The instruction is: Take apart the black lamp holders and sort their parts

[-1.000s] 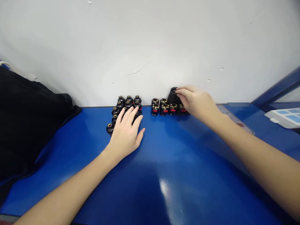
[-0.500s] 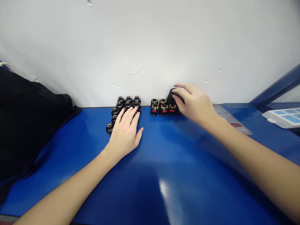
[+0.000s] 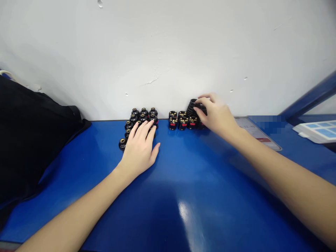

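My left hand [image 3: 140,150] lies palm down with fingers stretched over the front of a cluster of black rounded caps [image 3: 143,111] with brass-coloured centres; it partly hides several of them. My right hand [image 3: 219,115] is by the wall, thumb and fingers curled round the right side of some black ribbed rings [image 3: 192,106] stacked together. The fingertips appear to pinch a ring there, though the contact is partly hidden. Below and left of these rings stand black socket inserts [image 3: 183,122] with brass contacts and red parts, in two rows.
A black cloth or bag [image 3: 34,140] covers the left side of the blue table [image 3: 147,210]. White wall [image 3: 168,52] rises behind the parts. To the right lie a printed sheet [image 3: 262,136] and a white tray with light-blue panels [image 3: 317,131]; a blue bar [image 3: 309,92] slants beyond.
My right hand has shifted slightly right, uncovering more of the stacked rings' top. My left hand and the black caps stay in place.
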`<action>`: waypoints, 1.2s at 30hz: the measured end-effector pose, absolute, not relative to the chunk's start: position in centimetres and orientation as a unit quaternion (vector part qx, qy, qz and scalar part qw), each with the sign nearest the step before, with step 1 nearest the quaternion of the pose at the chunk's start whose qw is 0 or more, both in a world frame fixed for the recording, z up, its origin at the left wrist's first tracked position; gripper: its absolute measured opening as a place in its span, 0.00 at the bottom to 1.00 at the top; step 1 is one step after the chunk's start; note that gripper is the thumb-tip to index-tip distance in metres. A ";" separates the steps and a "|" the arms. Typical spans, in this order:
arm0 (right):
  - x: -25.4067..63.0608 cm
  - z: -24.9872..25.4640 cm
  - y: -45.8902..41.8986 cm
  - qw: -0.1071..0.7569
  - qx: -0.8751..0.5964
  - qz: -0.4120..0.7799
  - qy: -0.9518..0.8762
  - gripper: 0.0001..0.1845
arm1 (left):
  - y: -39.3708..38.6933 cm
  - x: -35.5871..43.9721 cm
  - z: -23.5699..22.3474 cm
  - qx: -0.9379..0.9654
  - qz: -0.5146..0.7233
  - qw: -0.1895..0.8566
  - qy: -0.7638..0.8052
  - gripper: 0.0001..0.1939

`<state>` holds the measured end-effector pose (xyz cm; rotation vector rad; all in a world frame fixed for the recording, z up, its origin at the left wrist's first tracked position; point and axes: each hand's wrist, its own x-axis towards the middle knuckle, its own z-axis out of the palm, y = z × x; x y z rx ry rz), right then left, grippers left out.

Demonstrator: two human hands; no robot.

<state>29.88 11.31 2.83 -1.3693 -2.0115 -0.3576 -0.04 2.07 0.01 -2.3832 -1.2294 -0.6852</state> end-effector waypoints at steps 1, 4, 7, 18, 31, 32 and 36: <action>29.9 2.8 11.5 0.343 -0.522 -0.131 -0.770 0.12 | 2.1 0.0 0.0 -0.846 -0.244 0.186 -0.436 0.27; 29.8 2.8 11.9 0.357 -0.515 -0.115 -0.771 0.11 | 2.0 -0.1 0.0 -0.845 -0.246 0.185 -0.437 0.27; 29.9 2.8 12.0 0.352 -0.514 -0.122 -0.772 0.11 | 2.0 -0.1 0.0 -0.844 -0.250 0.180 -0.438 0.26; 30.1 3.0 11.1 0.365 -0.501 -0.170 -0.766 0.16 | 1.9 0.1 0.0 -0.833 -0.264 0.159 -0.459 0.29; 24.7 3.2 7.2 0.309 -0.289 -0.040 -0.905 0.13 | 2.1 -0.4 0.4 -0.826 -0.265 0.175 -0.465 0.25; 24.4 3.1 6.8 0.303 -0.293 -0.015 -0.907 0.13 | 2.1 -0.4 0.4 -0.829 -0.266 0.172 -0.461 0.25; 23.8 2.3 5.0 0.263 -0.344 0.083 -0.898 0.13 | 2.1 -0.3 0.7 -0.844 -0.289 0.168 -0.419 0.20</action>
